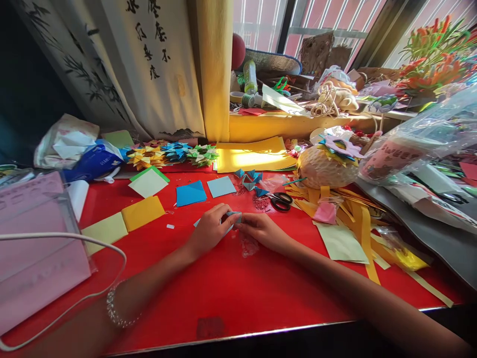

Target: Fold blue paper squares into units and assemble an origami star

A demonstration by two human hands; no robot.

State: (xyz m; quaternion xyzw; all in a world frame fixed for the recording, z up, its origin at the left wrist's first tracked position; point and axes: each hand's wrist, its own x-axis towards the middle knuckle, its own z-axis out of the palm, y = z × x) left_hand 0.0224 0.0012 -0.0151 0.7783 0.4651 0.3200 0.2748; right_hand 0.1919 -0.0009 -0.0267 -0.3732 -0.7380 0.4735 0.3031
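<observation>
My left hand [210,228] and my right hand [261,229] meet at the middle of the red table [223,293]. Both pinch a small light blue paper piece [233,217] folded between the fingertips, pressed low against the tabletop. A bead bracelet [115,311] circles my left wrist. Just beyond the hands lie blue paper squares [191,193] and several small folded blue pieces [249,179]. Black scissors [281,200] rest to the right of those.
Yellow and green paper squares [143,211] lie at left, a pink box [33,248] with a white cable at far left. Folded paper stars [175,153] line the back. A yarn ball [322,166], yellow strips [363,223] and plastic bags crowd the right.
</observation>
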